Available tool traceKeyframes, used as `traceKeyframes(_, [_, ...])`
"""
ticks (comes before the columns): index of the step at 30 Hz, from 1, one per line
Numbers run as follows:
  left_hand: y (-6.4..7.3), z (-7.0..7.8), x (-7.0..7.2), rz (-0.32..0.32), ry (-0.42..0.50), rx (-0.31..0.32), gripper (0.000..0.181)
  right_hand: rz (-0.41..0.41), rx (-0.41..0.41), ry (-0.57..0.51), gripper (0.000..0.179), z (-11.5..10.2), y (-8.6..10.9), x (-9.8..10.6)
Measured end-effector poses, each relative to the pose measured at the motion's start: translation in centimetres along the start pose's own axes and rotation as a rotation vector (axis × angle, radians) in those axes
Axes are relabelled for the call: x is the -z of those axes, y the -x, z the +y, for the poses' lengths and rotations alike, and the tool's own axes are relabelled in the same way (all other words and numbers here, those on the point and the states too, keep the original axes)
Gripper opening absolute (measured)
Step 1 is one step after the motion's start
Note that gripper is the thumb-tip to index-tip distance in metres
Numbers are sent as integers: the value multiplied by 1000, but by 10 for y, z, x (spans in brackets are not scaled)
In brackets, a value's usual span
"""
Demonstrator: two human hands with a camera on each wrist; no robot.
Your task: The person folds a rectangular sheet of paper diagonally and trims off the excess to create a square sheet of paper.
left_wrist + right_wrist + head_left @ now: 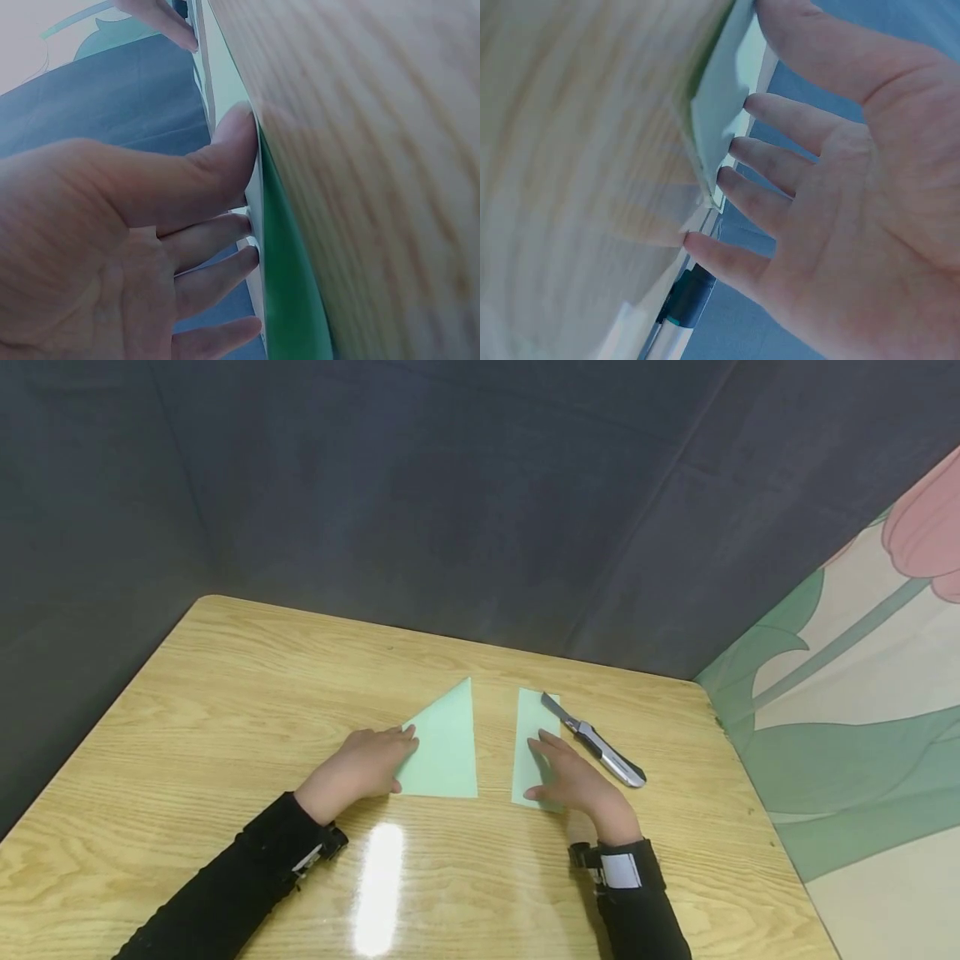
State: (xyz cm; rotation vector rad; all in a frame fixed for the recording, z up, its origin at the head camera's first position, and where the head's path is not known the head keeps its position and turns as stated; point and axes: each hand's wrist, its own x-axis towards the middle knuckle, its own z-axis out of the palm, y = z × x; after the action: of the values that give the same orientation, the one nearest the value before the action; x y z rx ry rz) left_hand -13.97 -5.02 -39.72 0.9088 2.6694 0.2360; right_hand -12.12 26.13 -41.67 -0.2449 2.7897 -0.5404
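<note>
Two pale green pieces of paper lie on the table, apart from each other. My left hand (pixel 367 764) touches the left edge of the larger piece of paper (pixel 444 752), which has a slanted top edge. Seen from the left wrist, the thumb (pixel 236 146) and fingers rest spread on it. The narrow strip of paper (pixel 527 722) is under my right hand (pixel 573 781), whose fingertips touch its surface. In the right wrist view these fingers (pixel 769 157) are spread and fairly straight. A utility knife (pixel 600 747), blade out, lies right of that hand, its tip over the strip's top corner.
The wood-grain table (pixel 300 668) has its far edge against a dark cloth (pixel 420 510). A flower-patterned cloth (pixel 847 693) hangs along the right side. Light reflects off the tabletop between the forearms.
</note>
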Motion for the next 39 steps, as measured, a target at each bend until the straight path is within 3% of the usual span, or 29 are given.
traceKeyframes(3, [1, -1, 0, 6, -2, -1, 70, 1, 27, -7, 81, -1, 1, 2])
traceKeyframes(7, [2, -1, -1, 15, 19, 3, 69, 53, 77, 71, 77, -14, 5, 1])
traceKeyframes(11, [3, 2, -3, 23, 24, 5, 68, 121, 267, 186, 69, -41, 10, -10])
traceKeyframes(14, [3, 7, -4, 38, -25, -4, 66, 112, 423, 265, 63, -62, 17, -23])
traceKeyframes(16, [3, 11, -5, 45, -61, -16, 60, 85, 474, 317, 59, -72, 22, -32])
traceKeyframes(20, [4, 22, -6, 49, -102, -66, 51, 39, 454, 402, 55, -82, 30, -42])
traceKeyframes(24, [2, 25, -12, 61, -123, -98, 50, 23, 420, 407, 55, -84, 31, -44])
traceKeyframes(33, [1, 20, -13, 94, -22, -113, 51, 16, 435, 396, 55, -94, 25, -43])
traceKeyframes(39, [0, 21, -14, 119, -18, -112, 55, -14, 395, 395, 56, -94, 22, -41])
